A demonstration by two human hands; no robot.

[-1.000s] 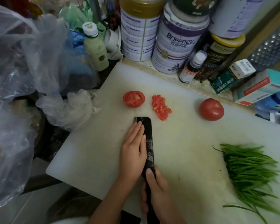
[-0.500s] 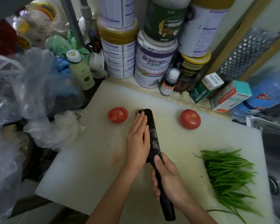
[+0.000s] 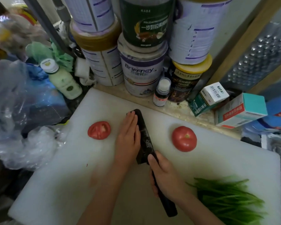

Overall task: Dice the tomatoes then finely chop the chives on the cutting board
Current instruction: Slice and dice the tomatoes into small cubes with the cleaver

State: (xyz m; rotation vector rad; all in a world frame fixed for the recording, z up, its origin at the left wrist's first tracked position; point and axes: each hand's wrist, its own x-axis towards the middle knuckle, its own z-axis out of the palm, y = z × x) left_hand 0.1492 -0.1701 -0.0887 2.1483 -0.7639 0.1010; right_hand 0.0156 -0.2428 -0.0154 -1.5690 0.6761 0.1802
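Your right hand grips the knife handle; left hand flat, fingers straight, against the blade, likely steadying it.

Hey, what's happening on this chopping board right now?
A person is at a white cutting board with a dark knife. The right hand grips its handle, while the left hand lies flat on the blade. A halved tomato sits left of the hands, a whole tomato right, and the chives lie uncut at the near right.
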